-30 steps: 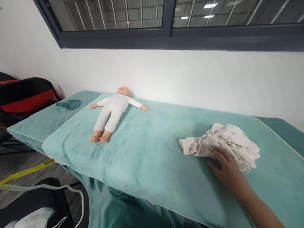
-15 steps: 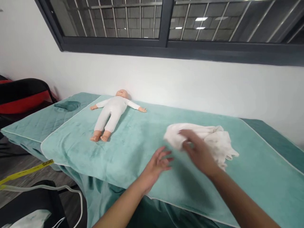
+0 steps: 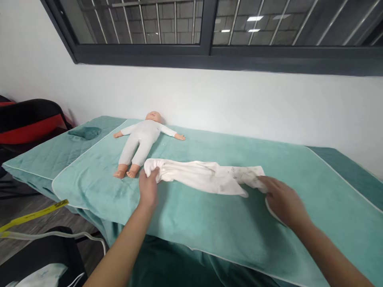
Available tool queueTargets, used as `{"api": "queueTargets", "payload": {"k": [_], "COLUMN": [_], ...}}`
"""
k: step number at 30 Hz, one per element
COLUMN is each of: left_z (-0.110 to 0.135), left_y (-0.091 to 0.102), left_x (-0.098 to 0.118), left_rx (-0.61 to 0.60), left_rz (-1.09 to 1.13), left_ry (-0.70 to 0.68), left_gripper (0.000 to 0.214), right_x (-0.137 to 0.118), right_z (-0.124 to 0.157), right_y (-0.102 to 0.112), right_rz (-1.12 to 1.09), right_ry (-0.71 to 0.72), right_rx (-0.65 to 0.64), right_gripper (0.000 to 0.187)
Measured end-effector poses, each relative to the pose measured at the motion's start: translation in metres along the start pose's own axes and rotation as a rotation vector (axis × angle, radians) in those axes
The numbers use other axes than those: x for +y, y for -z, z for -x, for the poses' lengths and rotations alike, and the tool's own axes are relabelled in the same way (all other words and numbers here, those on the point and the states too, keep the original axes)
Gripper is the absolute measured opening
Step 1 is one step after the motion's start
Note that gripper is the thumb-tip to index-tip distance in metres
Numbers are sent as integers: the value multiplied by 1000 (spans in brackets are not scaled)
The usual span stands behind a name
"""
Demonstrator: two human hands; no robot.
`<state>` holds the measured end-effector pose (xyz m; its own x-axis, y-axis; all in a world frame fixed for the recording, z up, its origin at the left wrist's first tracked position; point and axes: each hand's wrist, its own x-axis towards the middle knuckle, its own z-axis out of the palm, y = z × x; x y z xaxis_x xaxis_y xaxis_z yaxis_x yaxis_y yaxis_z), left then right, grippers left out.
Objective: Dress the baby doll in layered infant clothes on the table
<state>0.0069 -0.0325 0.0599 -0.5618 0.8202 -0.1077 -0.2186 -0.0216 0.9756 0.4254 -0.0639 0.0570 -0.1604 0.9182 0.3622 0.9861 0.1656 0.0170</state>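
A white printed baby garment (image 3: 206, 177) lies stretched out across the teal towel (image 3: 194, 215) on the bed. My left hand (image 3: 149, 189) grips its left end, fingers closed on the cloth, just right of the doll's feet. My right hand (image 3: 283, 200) is closed on the garment's right end. A baby doll (image 3: 140, 141) in a white bodysuit lies on its back near the wall, arms spread, to the upper left of my left hand.
The bed stands against a white wall under a dark-framed window (image 3: 206, 32). A dark green cloth (image 3: 85, 132) lies at the bed's left end. Black and red chairs (image 3: 26, 123) stand at the left. Yellow tape (image 3: 32, 216) marks the floor.
The garment was a bunched heap at the right under my right hand. My left hand came in, took one end and pulled it left, so the garment is now spread out between both hands.
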Motion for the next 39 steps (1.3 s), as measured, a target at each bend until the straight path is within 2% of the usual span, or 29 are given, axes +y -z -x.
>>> {"api": "queueTargets", "payload": {"k": [2, 3, 5, 7, 10, 12, 14, 17, 19, 21, 23, 27, 31, 35, 39], "left_z": [-3, -4, -3, -2, -4, -8, -14, -21, -21, -18, -13, -5, -1, 2, 1], "left_y": [8, 9, 7, -4, -30, -47, -61, -72, -76, -78, -77, -72, -66, -74, -90], "left_x": [-7, -11, -16, -17, -14, -12, -11, -9, -7, -5, -3, 7, 27, 61, 109], "left_rx": [157, 170, 71, -110, -366, -513, -614, -648, -678, -740, -816, -924, -967, -958, -864], "left_rz": [-271, -394, -625, -872, -1243, -1410, -1483, -1505, -1519, -1525, -1511, -1436, -1332, -1012, -825], "left_ry": [-264, -390, -600, -729, -793, -742, -656, -584, -550, -533, -536, -560, -560, -541, -662], "left_gripper": [46, 47, 41, 31, 28, 29, 32, 41, 40, 31, 23, 23, 13, 33, 31], "right_x": [23, 31, 35, 21, -27, -64, -94, -125, -138, -148, -157, -166, -166, -164, -158], "right_z": [-6, -8, -13, -16, -19, -23, -33, -57, -77, -96, -112, -129, -133, -140, -156], "right_y": [12, 16, 18, 11, -10, -26, -39, -51, -55, -57, -57, -48, -17, 36, 86], "right_rz": [69, 116, 181, 140, -114, -349, -552, -733, -734, -638, -538, -474, -442, -451, -323], "right_ry": [-46, -76, -105, -46, 110, 164, 116, -66, -131, -55, 86, 256, 321, 296, 298], "right_rx": [23, 39, 73, 83, 8, -76, -101, -50, -44, -121, -223, -306, -297, -137, 25], "right_gripper": [47, 46, 45, 45, 42, 41, 36, 29, 34, 41, 45, 33, 21, 18, 26]}}
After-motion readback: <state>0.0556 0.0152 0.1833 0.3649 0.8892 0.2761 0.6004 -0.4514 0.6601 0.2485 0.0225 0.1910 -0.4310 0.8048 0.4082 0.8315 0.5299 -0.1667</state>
